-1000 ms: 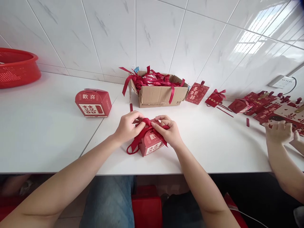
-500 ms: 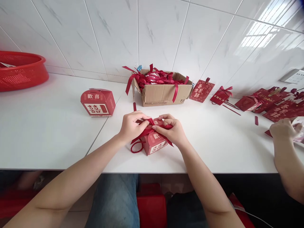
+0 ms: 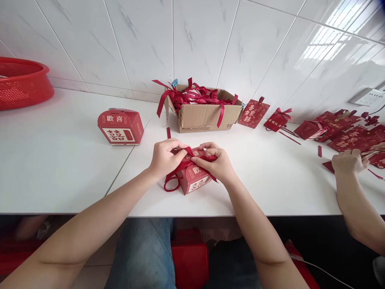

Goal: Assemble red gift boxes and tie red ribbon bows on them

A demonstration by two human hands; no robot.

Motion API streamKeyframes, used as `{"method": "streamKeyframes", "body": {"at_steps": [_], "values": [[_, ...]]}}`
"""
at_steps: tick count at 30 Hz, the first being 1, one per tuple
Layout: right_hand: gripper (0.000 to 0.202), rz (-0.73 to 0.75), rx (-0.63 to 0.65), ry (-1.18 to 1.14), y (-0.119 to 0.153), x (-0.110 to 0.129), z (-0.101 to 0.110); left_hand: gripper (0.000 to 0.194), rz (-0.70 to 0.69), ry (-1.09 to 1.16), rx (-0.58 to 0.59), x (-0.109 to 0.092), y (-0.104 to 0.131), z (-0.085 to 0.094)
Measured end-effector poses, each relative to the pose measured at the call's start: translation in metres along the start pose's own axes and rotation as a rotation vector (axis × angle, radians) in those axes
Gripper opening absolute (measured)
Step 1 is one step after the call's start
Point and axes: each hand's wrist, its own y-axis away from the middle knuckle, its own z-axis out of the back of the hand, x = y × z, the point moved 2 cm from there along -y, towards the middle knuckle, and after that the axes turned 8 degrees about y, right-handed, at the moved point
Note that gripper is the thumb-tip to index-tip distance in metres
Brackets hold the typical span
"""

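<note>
A red gift box [image 3: 197, 176] with pale Chinese characters stands on the white table in front of me. Across its top lies a dark red ribbon [image 3: 173, 172], bunched into loops. At the box's left, my left hand [image 3: 168, 157] pinches a fold of this ribbon between thumb and fingers. My right hand [image 3: 217, 159] grips the ribbon from the other side, its thumb pressed on the middle and its fingers over the top. A braided red cord loop [image 3: 172, 184] rests on the table by the box's left corner. The fingertips partly cover the knot area.
Another red box [image 3: 120, 127] stands left. Behind is a cardboard box [image 3: 206, 117] of red ribbons, beside a red card [image 3: 254, 113]. A red basket [image 3: 24, 88] sits far left. At right, a co-worker's hand [image 3: 349, 161] works near several red bags and boxes [image 3: 350, 138].
My left fingers have lifted the ribbon fold slightly, while my right hand keeps nearly the same grip. The view has shifted a little, and the co-worker's hand has moved left.
</note>
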Motion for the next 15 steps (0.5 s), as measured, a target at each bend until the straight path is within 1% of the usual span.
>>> {"method": "streamKeyframes", "body": {"at_steps": [8,13,15], "values": [[0.052,0.01,0.011,0.003,0.0001,0.0021,0.0002,0.009,0.093,0.087,-0.013,0.001,0.0001,-0.0013],[0.05,0.002,0.024,0.001,0.001,0.0007,0.002,0.01,0.041,0.065,-0.019,0.0031,0.0021,-0.0025],[0.049,-0.008,0.021,-0.007,0.0015,-0.001,0.0029,0.014,0.053,0.081,-0.014,0.0047,0.0024,-0.0024]]}}
